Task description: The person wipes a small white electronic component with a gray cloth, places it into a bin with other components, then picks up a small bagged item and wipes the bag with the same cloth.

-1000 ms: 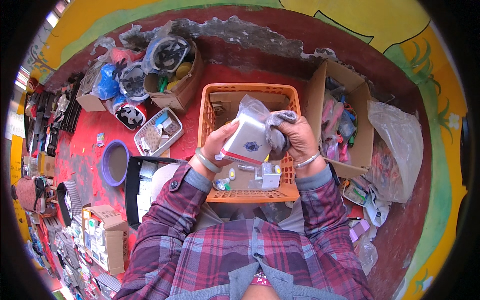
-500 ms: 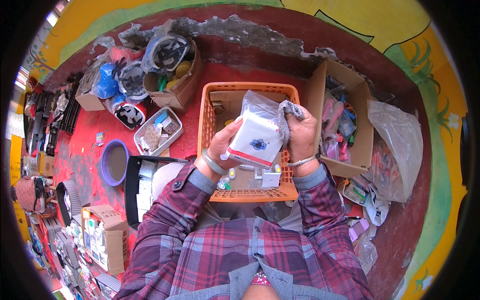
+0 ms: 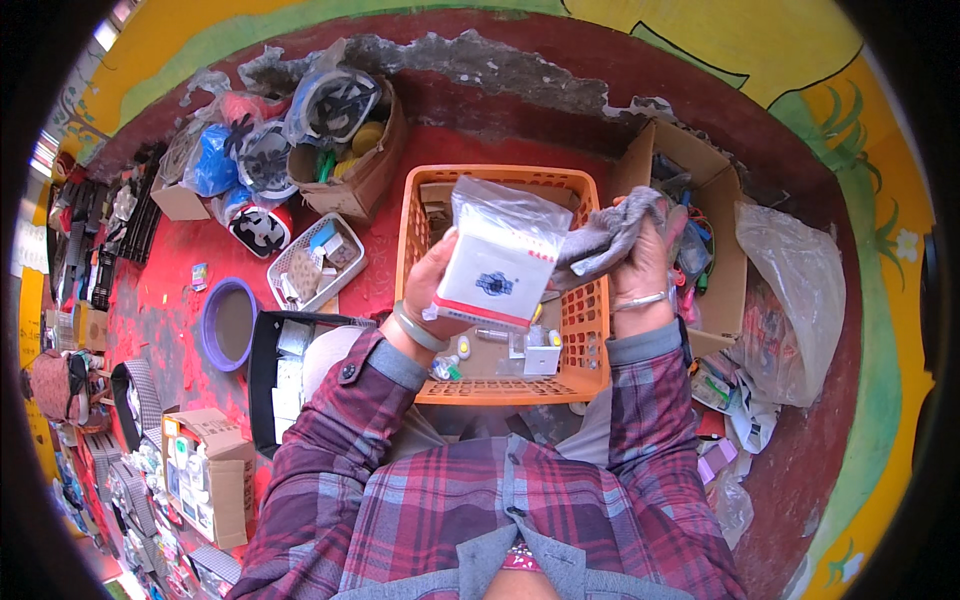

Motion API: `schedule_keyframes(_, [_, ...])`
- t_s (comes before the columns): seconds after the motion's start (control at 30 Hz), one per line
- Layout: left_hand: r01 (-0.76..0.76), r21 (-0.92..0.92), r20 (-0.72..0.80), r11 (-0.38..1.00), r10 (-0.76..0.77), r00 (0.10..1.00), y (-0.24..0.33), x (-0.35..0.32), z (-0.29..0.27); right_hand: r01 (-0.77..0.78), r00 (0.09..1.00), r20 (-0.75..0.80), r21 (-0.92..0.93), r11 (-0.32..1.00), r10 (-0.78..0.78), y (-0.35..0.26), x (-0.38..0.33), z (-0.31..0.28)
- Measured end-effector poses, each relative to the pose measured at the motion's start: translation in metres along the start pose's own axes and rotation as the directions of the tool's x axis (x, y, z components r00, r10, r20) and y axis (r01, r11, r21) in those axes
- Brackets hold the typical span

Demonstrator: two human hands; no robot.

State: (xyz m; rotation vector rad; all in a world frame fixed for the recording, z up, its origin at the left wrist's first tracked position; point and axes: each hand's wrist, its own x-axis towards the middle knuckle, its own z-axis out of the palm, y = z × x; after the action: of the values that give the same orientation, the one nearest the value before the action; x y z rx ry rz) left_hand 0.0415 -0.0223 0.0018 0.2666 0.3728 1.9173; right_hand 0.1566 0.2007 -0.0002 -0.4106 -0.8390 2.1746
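Observation:
My left hand [image 3: 432, 285] is closed on the left side of a flat white packet [image 3: 497, 270], which has a blue emblem, a red stripe and a loose clear plastic top. My right hand [image 3: 643, 262] grips a crumpled grey cloth [image 3: 612, 236]; the cloth's free end reaches toward the packet's right edge. Both hands are above an orange plastic basket [image 3: 500, 392]. Down in the basket, below the packet, lie a white switch-like piece [image 3: 542, 361] and a few small items with yellow and green parts.
To the right stands an open cardboard box [image 3: 722, 290] of pink and green goods, beside a clear plastic sheet [image 3: 795, 290]. On the left are a white tray [image 3: 338, 272], a purple basin [image 3: 228, 345], a black box [image 3: 263, 400] and a carton [image 3: 375, 170] with bagged helmets [image 3: 335, 105].
My right hand has moved right with the grey cloth, away from the packet, and more of the cloth now shows. The packet in my left hand has shifted slightly left.

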Motion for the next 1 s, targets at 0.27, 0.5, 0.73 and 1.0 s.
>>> schedule_keyframes(0.27, [-0.078,0.031,0.030,0.996,0.077,0.997,0.001,0.005,0.024,-0.426,0.837,0.348,-0.069,0.902,0.421,0.000,-0.026,0.016])
schedule_keyframes(0.5, [0.140,0.015,0.020,0.990,-0.140,0.990,-0.009,0.005,0.008,0.616,0.773,0.581,-0.784,0.080,-0.254,0.002,-0.073,0.073])
schedule_keyframes(0.73, [0.066,-0.014,0.016,0.998,-0.066,0.998,-0.014,0.011,0.009,0.633,0.764,0.606,-0.770,0.078,-0.221,-0.005,-0.057,0.037])
schedule_keyframes(1.0, [-0.128,-0.124,-0.174,0.984,0.106,0.979,0.001,0.018,0.016,0.068,0.973,0.230,-0.290,0.955,0.001,0.022,-0.001,-0.026])
